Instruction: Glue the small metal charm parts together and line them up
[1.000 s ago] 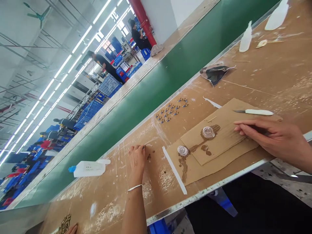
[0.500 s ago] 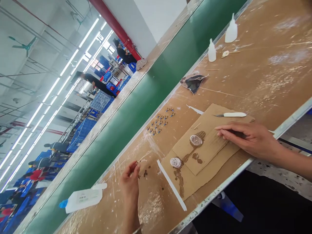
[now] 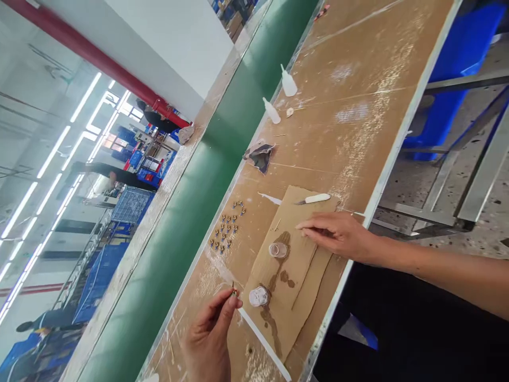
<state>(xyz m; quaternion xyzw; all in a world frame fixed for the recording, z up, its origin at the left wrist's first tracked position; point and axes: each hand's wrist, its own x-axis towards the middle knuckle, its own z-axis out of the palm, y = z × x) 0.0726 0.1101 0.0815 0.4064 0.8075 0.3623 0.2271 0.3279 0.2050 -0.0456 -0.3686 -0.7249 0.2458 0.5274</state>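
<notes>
My left hand [image 3: 210,334] pinches a tiny coloured piece [image 3: 234,291] between thumb and forefinger, just left of the cardboard. Its exact kind is too small to tell. My right hand [image 3: 338,233] rests over the right part of the cardboard sheets [image 3: 296,265], fingertips pressed together; whatever they hold, if anything, is hidden. Beyond that hand lies a craft knife [image 3: 316,198] with a white handle. A small clear cup [image 3: 278,250] and a white-topped round cup [image 3: 259,296] stand on the cardboard beside dark wet stains. Several tiny blue-and-gold pieces [image 3: 226,227] sit in rows farther back.
Two white squeeze bottles [image 3: 272,111] stand at the far side, near a dark cloth scrap [image 3: 260,157]. A white strip [image 3: 264,339] lies along the cardboard's left edge. The green belt [image 3: 175,212] runs behind the table [image 3: 330,159]. Other people are in the background.
My left hand has lifted from near the loose dark bits and moved toward the cardboard, a tiny piece now showing in its pinch. The right hand keeps its pinched pose; the view has turned right.
</notes>
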